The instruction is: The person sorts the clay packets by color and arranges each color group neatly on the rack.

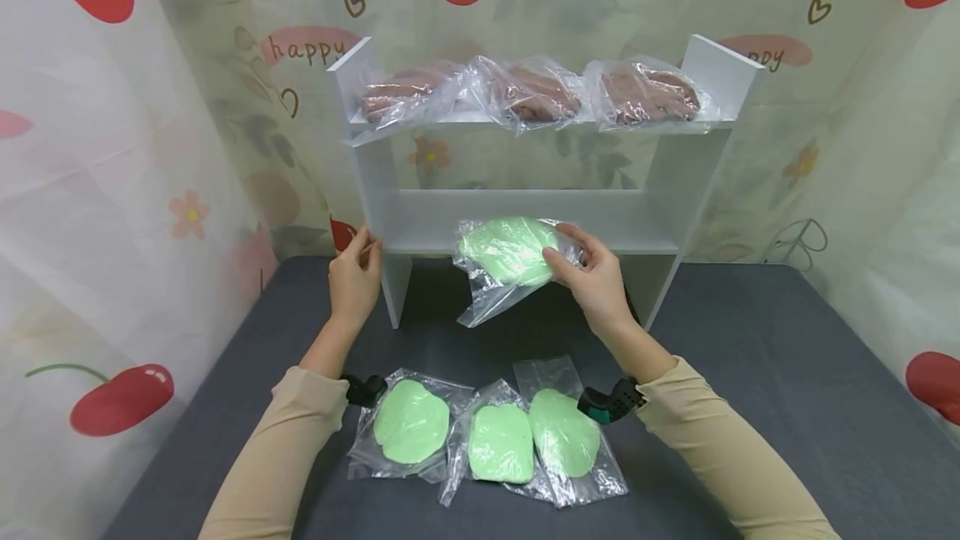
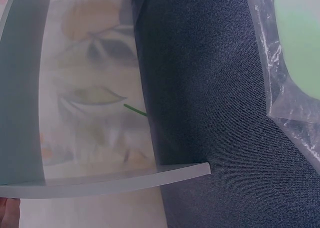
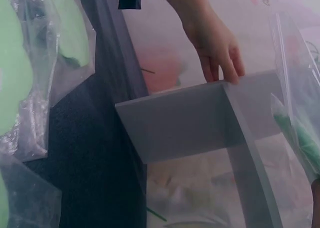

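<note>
My right hand (image 1: pixel 596 286) pinches a clear plastic bag with a flat light-green piece (image 1: pixel 506 248) inside, thumb in front. It is held at the front edge of the lower shelf board of a white shelf unit (image 1: pixel 435 219), and a loose corner of the bag hangs down. My left hand (image 1: pixel 355 277) grips the edge of the unit's left side panel (image 3: pixel 170 128) at about that board's height; the right wrist view shows its fingertips at the panel edge. Only a bit of the left fingers (image 2: pixel 9 213) shows in the left wrist view.
Three bagged green pieces (image 1: pixel 501 444) lie in a row on the dark table (image 1: pixel 750 373), in front of the unit. On the top board sit three bags with brown contents (image 1: pixel 648 94). A patterned curtain (image 1: pixel 75 232) hangs around the table, and a thin cable (image 1: pixel 806 236) is at the right.
</note>
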Demonstrator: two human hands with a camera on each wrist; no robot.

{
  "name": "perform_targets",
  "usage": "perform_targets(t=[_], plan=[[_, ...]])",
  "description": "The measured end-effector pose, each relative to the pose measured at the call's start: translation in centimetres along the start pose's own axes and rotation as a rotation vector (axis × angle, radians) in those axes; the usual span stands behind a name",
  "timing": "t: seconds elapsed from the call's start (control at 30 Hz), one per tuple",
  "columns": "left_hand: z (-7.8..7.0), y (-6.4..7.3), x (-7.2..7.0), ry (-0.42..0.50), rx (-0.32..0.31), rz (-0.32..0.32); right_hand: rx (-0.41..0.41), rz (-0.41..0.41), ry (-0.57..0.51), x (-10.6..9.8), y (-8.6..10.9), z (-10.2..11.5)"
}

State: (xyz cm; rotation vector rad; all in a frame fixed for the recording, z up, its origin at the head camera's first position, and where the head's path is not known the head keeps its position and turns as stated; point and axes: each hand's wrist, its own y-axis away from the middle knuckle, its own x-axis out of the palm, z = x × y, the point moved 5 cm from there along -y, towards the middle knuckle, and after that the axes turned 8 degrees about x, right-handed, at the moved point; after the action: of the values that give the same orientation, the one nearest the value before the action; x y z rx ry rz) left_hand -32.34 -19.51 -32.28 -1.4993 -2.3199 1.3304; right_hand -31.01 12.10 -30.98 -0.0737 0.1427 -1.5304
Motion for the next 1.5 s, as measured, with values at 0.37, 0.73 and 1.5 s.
perform_targets(t=[0.37,0.73,1.5], plan=[[-0.2,0.0,0.0,0.004,0.009,-0.001,-0.023,-0.016,-0.057,2.8,-1.5,0.8],[0.0,0.0,0.1,0.003,-0.021,0.006,0.012,-0.106,-0.124,4.6,-2.5,1.1],[0.1,0.1,0.1,-0.003,-0.032,0.007,0.061,-0.114,-0.035,9.4,-3.4,0.0]])
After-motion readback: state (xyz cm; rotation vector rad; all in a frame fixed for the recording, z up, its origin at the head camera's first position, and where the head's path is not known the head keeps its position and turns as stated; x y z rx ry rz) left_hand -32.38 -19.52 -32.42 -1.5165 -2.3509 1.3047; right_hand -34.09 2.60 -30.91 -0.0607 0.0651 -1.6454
